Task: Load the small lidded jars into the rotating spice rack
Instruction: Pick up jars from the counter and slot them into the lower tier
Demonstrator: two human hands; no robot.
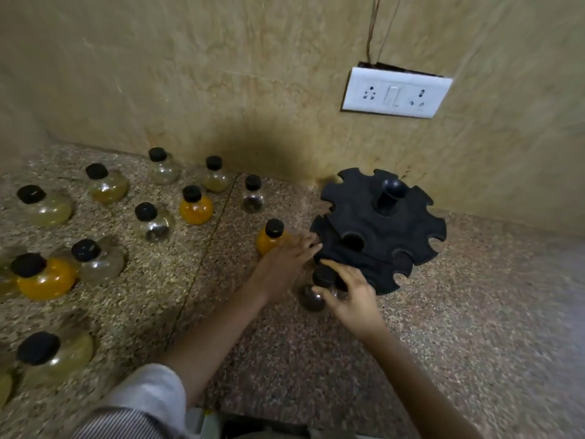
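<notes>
Dim warm light, motion blur, warped edges

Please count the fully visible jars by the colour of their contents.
Orange jars: 3
Dark-filled jars: 3, one in the right hand
Pale yellow or nearly clear jars: 6
Total: 12, without cut-off jars at the left edge

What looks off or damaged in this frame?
The switch plate on the wall sits askew, a dark gap showing along its top edge with bare wires running up from it. A dark smudge stains the wall behind the spice rack. No spills; the jars on the counter stand upright.
</notes>
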